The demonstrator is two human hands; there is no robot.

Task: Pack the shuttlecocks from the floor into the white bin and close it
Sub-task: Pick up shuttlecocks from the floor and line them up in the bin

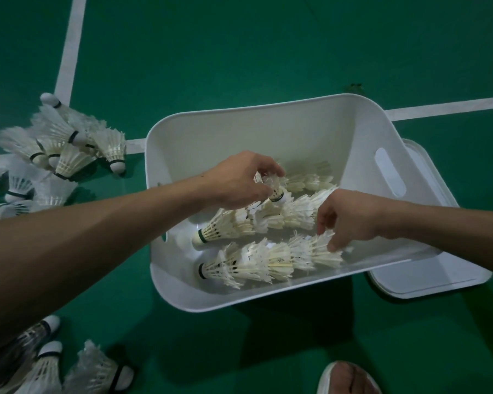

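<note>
The left grip (239,180) is curled around one shuttlecock (275,190) above the middle nested row (254,220) inside the white bin (268,109). The right grip (350,217) pinches the feathered end of the front nested row (256,260). The lid (427,277) lies partly under the bin's right side. Loose shuttlecocks (63,143) lie piled on the green court floor (239,52) to the left.

a dark green court floor (254,46) lies in dim light, crossed by a white line (70,49) that meets a second white stripe (444,107).
</note>
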